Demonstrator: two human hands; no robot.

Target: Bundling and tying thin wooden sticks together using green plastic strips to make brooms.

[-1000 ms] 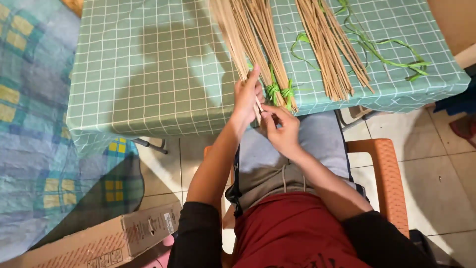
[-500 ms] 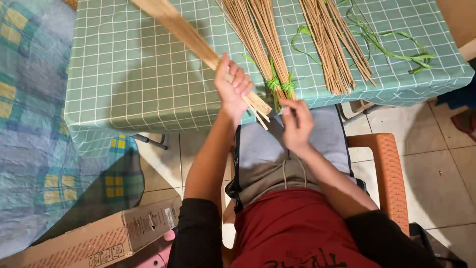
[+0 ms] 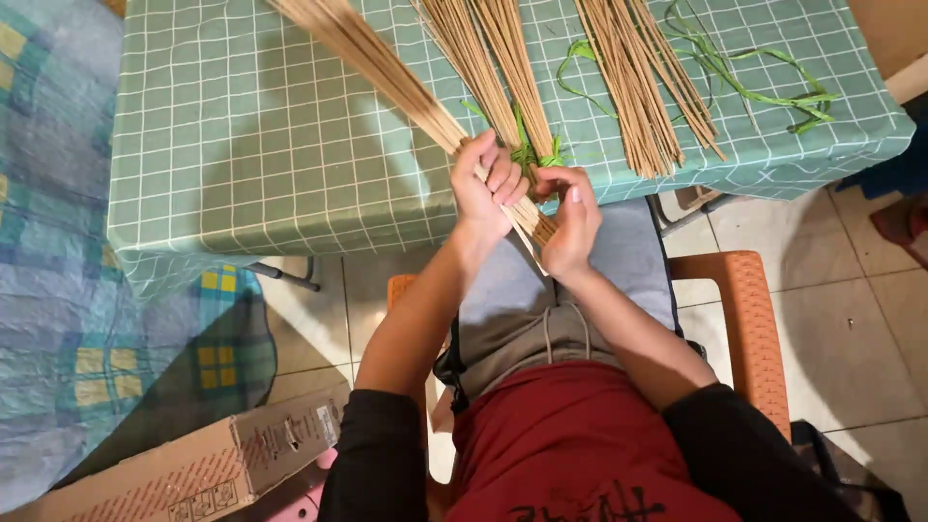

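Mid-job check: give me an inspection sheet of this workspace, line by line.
Surface: table under a green checked cloth.
Job's things: loose stick bundle slanting up-left; tied bundles with green ties.
Clutter: untied sticks and green strips at right.
Grippers: left hand grips the loose bundle near its lower end; right hand closes on its tips.
Cables: nothing seen.
Surroundings: orange chair, cardboard box, checked blanket, tiled floor.

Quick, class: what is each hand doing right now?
Left hand: closed around the stick bundle.
Right hand: closed on the bundle's cut ends.
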